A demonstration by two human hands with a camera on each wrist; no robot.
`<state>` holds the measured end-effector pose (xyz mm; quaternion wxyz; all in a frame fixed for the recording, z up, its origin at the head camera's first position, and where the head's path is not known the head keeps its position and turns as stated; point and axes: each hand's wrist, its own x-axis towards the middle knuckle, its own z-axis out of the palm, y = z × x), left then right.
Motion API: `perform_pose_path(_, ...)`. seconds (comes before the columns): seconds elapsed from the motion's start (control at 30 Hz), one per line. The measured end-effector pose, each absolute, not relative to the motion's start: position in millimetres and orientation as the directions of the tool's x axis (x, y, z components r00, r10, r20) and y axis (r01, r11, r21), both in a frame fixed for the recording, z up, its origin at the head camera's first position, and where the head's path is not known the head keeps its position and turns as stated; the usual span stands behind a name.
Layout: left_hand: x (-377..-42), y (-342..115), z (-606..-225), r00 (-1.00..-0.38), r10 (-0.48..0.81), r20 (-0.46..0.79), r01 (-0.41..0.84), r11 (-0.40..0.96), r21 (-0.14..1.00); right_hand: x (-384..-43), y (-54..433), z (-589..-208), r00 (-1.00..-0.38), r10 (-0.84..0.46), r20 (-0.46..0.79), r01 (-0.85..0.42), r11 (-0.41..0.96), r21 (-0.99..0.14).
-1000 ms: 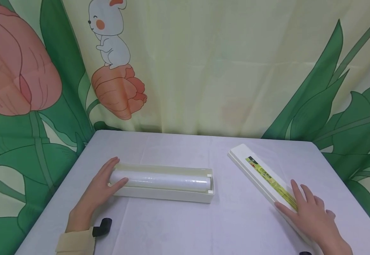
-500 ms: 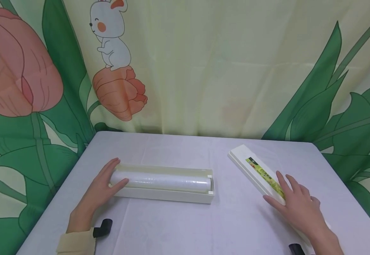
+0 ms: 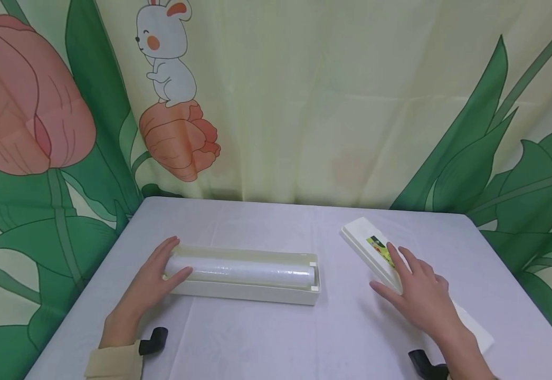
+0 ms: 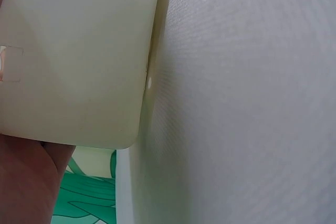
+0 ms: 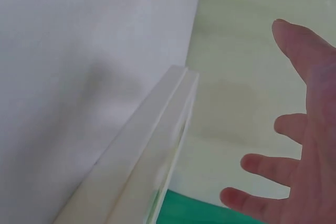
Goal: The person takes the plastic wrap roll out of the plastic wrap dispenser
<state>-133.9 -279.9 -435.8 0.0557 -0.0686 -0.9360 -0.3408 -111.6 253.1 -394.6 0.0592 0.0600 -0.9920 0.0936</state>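
Observation:
A long white cling film box (image 3: 252, 293) lies lidless on the table, with a shiny roll of cling film (image 3: 249, 272) inside. My left hand (image 3: 145, 285) holds the box's left end, thumb over the near wall and fingers at the far side. In the left wrist view the box's pale end wall (image 4: 79, 72) fills the upper left. To the right, the white lid (image 3: 473, 327) with a yellow-green label lies slantwise. My right hand (image 3: 423, 301) is spread above the lid, hiding its middle; in the right wrist view, its fingers (image 5: 270, 169) stand apart from the lid's edge.
A white cloth covers the table (image 3: 276, 338). Behind it hangs a curtain (image 3: 304, 105) printed with a rabbit, tulips and leaves. Black wrist cameras sit below the left hand (image 3: 153, 340) and the right hand (image 3: 425, 364).
My right hand has moved left and a little away from me across the lid, uncovering the lid's near end. The left hand, box and lid have stayed in place.

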Motion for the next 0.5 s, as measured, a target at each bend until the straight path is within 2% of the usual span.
perform_pose_path(0.5, -134, -281, -439, -0.983, 0.094, 0.159, 0.174, 0.762, 0.624, -123, 226, -391, -0.939, -0.216, 0.268, -0.273, 0.941, -0.2)
